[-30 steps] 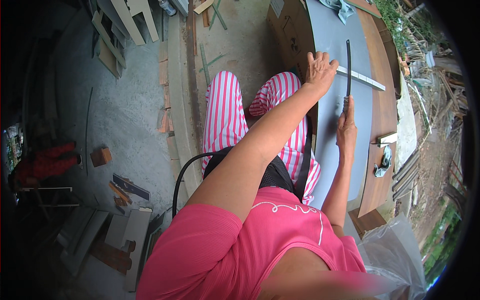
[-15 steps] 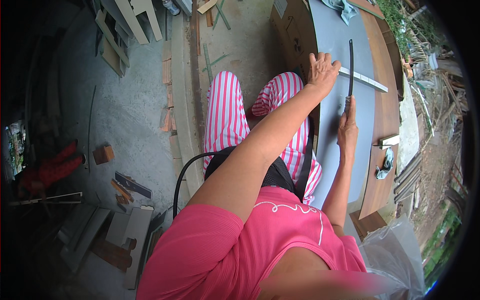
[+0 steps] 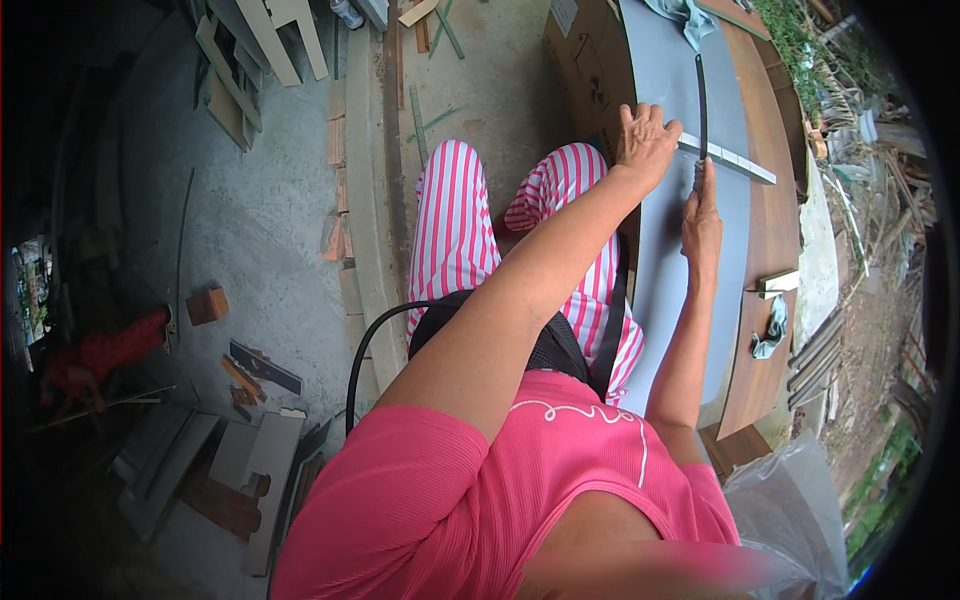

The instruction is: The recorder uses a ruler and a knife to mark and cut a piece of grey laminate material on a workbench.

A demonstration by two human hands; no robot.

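Right grip (image 3: pixel 702 215) clasps dark blade (image 3: pixel 700 95); left hand (image 3: pixel 645 143) pins steel ruler (image 3: pixel 728 158).

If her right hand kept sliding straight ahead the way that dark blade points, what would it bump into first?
Probably the metal ruler that the left hand presses onto the grey sheet. The right hand sits just short of it, and the dark blade already crosses it; depth is unclear.

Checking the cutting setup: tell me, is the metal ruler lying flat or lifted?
Flat: the ruler lies on the grey sheet, left hand pressing its end.
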